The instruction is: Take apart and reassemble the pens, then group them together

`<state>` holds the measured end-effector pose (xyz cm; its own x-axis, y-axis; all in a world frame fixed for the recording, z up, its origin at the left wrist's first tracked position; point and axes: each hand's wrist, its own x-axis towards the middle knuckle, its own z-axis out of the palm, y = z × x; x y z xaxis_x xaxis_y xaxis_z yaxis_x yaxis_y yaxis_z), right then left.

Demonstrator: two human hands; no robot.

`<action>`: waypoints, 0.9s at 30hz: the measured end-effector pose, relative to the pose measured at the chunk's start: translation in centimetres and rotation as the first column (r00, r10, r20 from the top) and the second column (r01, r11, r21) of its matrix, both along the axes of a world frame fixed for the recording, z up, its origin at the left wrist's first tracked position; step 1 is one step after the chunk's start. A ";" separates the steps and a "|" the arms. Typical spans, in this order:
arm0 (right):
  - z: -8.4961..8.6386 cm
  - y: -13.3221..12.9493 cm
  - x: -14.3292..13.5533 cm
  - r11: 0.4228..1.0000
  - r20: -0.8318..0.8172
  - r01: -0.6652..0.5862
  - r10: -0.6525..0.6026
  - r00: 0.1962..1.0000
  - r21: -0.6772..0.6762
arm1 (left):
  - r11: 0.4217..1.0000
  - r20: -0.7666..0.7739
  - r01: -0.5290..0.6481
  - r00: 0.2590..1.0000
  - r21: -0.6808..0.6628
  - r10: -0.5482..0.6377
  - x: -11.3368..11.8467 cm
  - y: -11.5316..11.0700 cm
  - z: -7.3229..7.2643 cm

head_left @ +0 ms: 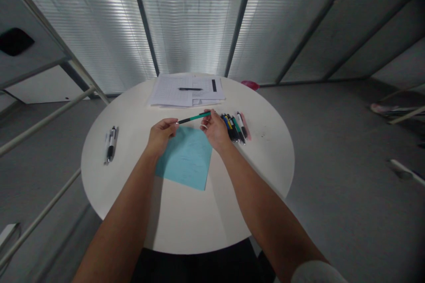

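Note:
A green pen (pixel 195 117) with a dark grip is held level between my two hands, above the far edge of a light blue sheet (pixel 187 159). My left hand (pixel 161 135) pinches its dark tip end. At the other end, the fingers of my right hand (pixel 214 129) are closed on the green barrel. Just right of that hand lies a row of several pens (pixel 233 127), with black, blue, yellow, green and white bodies. A pair of white and black pens (pixel 110 145) rests apart on the left side of the table.
The round white table (pixel 189 230) has a stack of printed papers (pixel 169 90) at its far side, with a dark pen (pixel 190 89) on top. Pale metal rails (pixel 46 119) stand at the left. Behind the table are windows with blinds (pixel 192 22).

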<state>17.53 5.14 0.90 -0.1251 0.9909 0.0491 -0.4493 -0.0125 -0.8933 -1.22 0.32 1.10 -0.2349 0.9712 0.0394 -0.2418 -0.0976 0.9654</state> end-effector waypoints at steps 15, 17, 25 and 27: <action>0.5 0.0 1.8 0.994 -0.261 -0.069 0.043 0.964 -0.089 | 0.998 -0.225 0.054 0.973 0.044 -0.043 0.1 -0.3 -0.1; 0.6 -0.2 2.2 0.992 -0.306 -0.096 0.068 0.950 -0.078 | 0.999 -0.196 0.003 0.981 0.044 0.006 -0.1 -0.2 -0.3; 0.7 -0.2 2.4 0.977 -0.394 -0.184 0.129 0.910 -0.105 | 0.998 -0.241 -0.046 0.969 0.053 0.057 -0.5 0.0 -0.6; 0.9 -0.3 2.3 0.976 -0.402 -0.188 0.128 0.907 -0.112 | 0.996 -0.248 -0.073 0.965 0.056 0.085 -0.5 0.0 -0.5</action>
<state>19.85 4.82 1.81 -0.2809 0.9596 -0.0162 -0.7425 -0.2280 -0.6298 -1.74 0.28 0.64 -0.2875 0.9458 0.1509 0.0165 -0.1526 0.9881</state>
